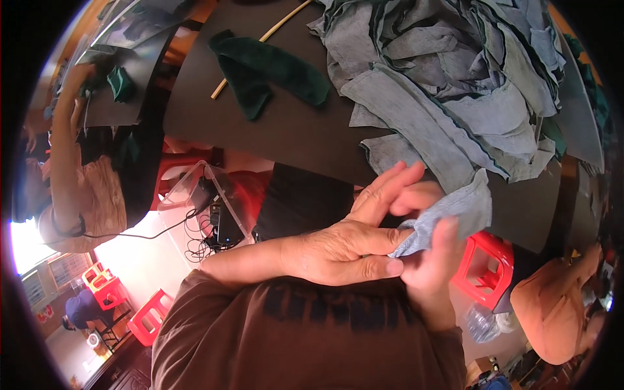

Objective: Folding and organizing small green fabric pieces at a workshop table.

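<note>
Close to my chest, my left hand [354,237] pinches the narrow end of a small grey-blue fabric piece [465,205] between thumb and fingers. On the other side of the cloth is my right hand [432,257], slightly blurred, its thumb against the fabric and its fingers partly behind it. The cloth's wider end sticks out up and to the right, over the table edge. Just beyond my hands lies a large heap of grey fabric strips [448,104] with dark green edges, spread over the dark table [273,140].
A dark green velvet strip [286,68] lies across a thin wooden stick [221,88] at the far left of the table. Below the table edge is a clear plastic box [185,188] with black cables. Red stools [484,266] stand around. Other people sit at left and right.
</note>
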The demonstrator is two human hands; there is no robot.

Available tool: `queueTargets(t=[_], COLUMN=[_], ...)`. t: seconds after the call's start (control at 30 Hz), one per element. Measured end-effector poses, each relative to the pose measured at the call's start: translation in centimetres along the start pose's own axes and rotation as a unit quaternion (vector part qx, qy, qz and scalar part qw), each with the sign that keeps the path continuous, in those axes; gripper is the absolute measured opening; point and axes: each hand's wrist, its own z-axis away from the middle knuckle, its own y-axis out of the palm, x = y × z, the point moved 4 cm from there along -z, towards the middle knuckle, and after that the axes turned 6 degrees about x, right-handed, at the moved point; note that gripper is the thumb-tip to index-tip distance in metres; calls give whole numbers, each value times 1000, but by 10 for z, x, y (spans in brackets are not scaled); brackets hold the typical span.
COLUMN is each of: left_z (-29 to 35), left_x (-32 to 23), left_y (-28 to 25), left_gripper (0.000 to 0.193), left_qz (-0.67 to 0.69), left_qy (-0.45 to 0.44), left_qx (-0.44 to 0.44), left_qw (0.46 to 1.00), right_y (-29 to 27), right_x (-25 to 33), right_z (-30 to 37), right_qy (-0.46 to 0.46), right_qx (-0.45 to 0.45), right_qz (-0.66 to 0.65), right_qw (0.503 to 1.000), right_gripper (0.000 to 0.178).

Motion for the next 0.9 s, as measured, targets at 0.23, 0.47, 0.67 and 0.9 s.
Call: queueTargets(t=[0.23, 0.47, 0.67, 0.9], left_z=[8, 6, 8, 8], left_x=[0, 7, 3, 0], left_y=[1, 5, -1, -5], left_gripper=[52, 34, 44, 27], left_qz=[-170, 267, 213, 151], left_qy=[-45, -14, 21, 14], left_qx=[-42, -188, -174, -191], left_qw=[983, 945, 961, 970], right_y=[20, 23, 8, 18], right_x=[-22, -19, -16, -11], right_z=[-3, -12, -6, -9], right_qy=[-34, -14, 50, 10], right_qx=[16, 77, 61, 36], right_qz=[0, -1, -131, -51], right_qw=[999, 997, 988, 998], right_gripper=[41, 45, 76, 42])
